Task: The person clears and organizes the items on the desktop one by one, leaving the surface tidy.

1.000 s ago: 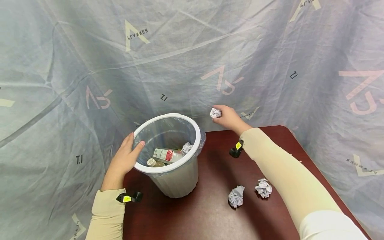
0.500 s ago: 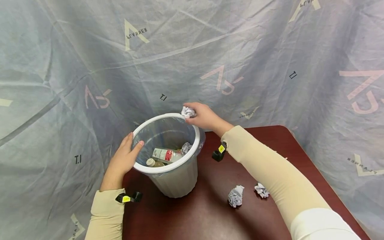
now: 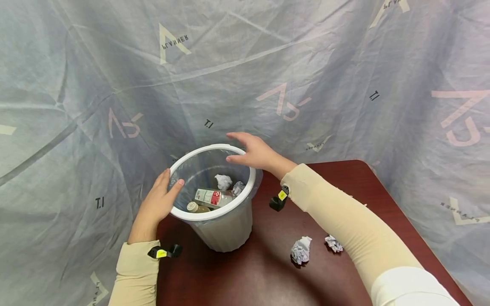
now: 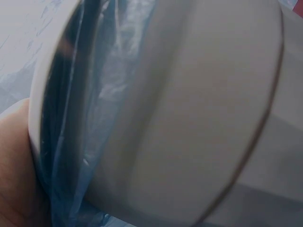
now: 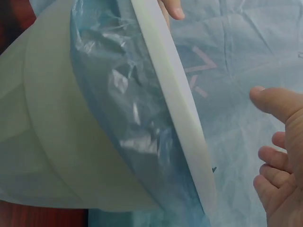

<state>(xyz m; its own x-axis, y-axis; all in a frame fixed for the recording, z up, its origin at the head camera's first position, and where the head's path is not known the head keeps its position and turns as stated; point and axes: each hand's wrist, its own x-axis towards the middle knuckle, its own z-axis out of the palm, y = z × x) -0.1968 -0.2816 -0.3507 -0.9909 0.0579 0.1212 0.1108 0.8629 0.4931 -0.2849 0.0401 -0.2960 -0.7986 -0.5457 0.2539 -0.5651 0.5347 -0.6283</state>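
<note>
A pale trash can [image 3: 223,234] with a white rim and a clear bluish liner stands tilted on the table. My left hand [image 3: 155,204] holds its rim at the left, thumb over the inner side. Spread wide over the far right of the rim, my right hand [image 3: 258,151] has nothing between thumb and fingers. Inside the can lie a crumpled paper ball [image 3: 223,182], another paper ball [image 3: 238,188], a clear plastic bottle [image 3: 213,198] with a red and white label, and a bottle with a pale cap [image 3: 192,207].
On the dark red table [image 3: 264,272], a crumpled paper ball [image 3: 301,250] sits right of the can. Another paper ball [image 3: 334,243] lies partly behind the right sleeve [image 3: 344,216]. Grey printed fabric [image 3: 245,76] hangs around the table.
My right hand moved left to the can carrying a paper ball, then opened and let it go; the ball now lies inside the can. My left hand stayed at the rim.
</note>
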